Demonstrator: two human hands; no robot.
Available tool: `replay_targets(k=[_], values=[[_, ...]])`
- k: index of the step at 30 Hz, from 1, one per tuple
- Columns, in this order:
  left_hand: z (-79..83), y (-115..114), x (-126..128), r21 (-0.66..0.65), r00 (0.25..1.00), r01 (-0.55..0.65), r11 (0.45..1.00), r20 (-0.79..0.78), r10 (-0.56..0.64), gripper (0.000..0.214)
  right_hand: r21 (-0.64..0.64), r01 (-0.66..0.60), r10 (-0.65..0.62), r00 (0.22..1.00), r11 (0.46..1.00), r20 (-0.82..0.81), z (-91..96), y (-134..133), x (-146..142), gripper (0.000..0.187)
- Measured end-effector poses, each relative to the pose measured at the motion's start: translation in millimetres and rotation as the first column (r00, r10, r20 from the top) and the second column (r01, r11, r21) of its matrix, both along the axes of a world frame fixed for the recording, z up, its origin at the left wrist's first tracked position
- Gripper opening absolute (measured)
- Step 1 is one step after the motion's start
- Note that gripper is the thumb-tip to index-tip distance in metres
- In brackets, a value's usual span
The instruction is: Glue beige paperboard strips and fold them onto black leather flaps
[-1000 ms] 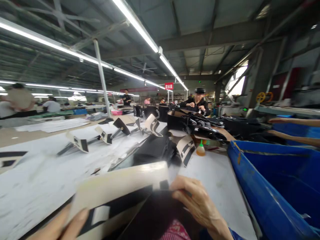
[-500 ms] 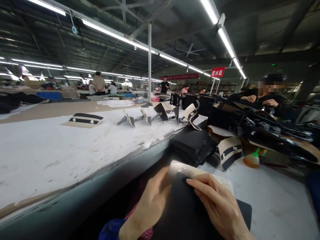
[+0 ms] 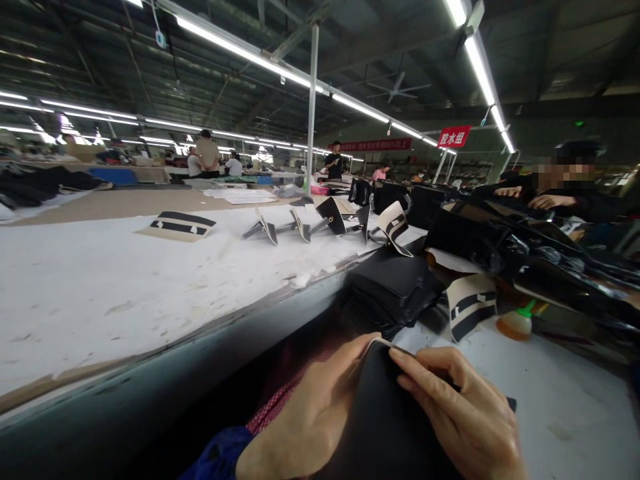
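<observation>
Both my hands hold a black leather piece [image 3: 385, 420] with a pale edge at the bottom middle of the view. My left hand [image 3: 310, 420] grips its left side, the thumb laid along the top edge. My right hand [image 3: 465, 417] is curled over its right side, fingertips pinching the top. Just beyond lies a stack of black pieces [image 3: 393, 287], and next to it a cream-and-black striped flap [image 3: 470, 310].
A long white-covered table [image 3: 125, 287] runs on the left with a striped panel [image 3: 177, 225] and several upright flaps [image 3: 325, 223]. An orange glue bottle with green cap [image 3: 515, 325] and piled black bags [image 3: 540, 257] are right. A person sits behind them; others stand far back.
The view swung left, away from the blue bin. The cream striped panel I held is gone from my hands; the black piece has tilted up so its cream backing is hidden.
</observation>
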State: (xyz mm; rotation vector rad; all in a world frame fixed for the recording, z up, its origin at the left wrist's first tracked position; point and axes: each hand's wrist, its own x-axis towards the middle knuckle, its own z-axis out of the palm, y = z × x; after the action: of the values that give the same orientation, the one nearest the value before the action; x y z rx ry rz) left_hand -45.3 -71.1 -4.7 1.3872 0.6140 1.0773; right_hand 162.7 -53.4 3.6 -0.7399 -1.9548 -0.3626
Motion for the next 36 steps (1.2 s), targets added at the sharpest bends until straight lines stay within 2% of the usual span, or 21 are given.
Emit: replay_targets(k=[15,27,31,36], values=[[3.3,-3.0,2.3,0.035,0.996,0.026,0.999,0.089,-0.029,0.042,0.017,0.043,-0.043,0.999,0.999,0.023,1.5,-0.9,-1.3,0.025],[-2.7,-2.1,1.8,0.064,1.000,0.012,0.998,-0.023,-0.010,0.045,0.006,0.046,-0.047,0.999,0.999,0.009,-1.0,-3.0,-4.6,0.025],[-2.6,-2.2,0.6,0.068,0.999,0.019,0.998,-0.043,-0.017,0.047,-0.024,0.043,-0.043,0.999,0.999,0.008,-7.0,-1.9,-2.7,0.026],[-3.6,-0.7,-5.0,0.119,0.978,-0.043,0.992,-0.199,0.066,0.042,-0.082,-0.008,0.009,1.000,0.997,0.002,-16.8,-0.5,-0.3,0.036]])
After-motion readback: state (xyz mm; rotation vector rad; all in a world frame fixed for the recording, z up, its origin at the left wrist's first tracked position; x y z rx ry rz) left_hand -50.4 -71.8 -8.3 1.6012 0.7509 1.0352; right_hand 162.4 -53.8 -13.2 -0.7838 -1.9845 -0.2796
